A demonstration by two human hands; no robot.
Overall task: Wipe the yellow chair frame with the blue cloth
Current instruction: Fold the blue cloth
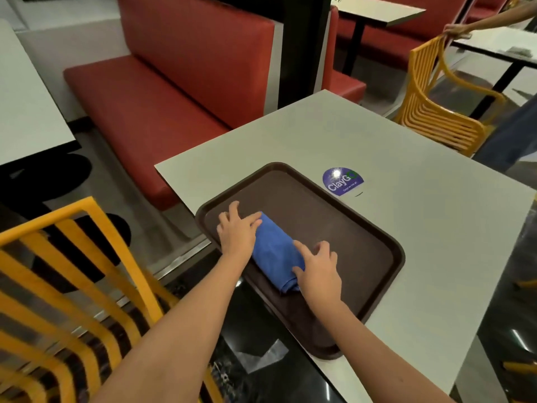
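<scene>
**Both hands on the folded cloth, in a dining hall**

The blue cloth (274, 253) lies folded on a dark brown tray (348, 228). The tray sits on a pale grey table (436, 228), and its near corner goes over the table edge. The left hand (236, 231) rests flat on the far end of the cloth with fingers spread, not gripping. The right hand (318, 270) lies on the near end, fingers loosely spread, also not closed around it.

A round purple sticker (343, 181) is on the table just beside the tray. The yellow chair (72, 286) with its slatted frame stands at the lower left, near the table. Behind the table there is a red bench (162, 112) with a padded back. Further right, a second yellow chair (436, 106) stands tilted, and another person's hand (456, 31) holds its top. The floor is dark and shiny.
</scene>
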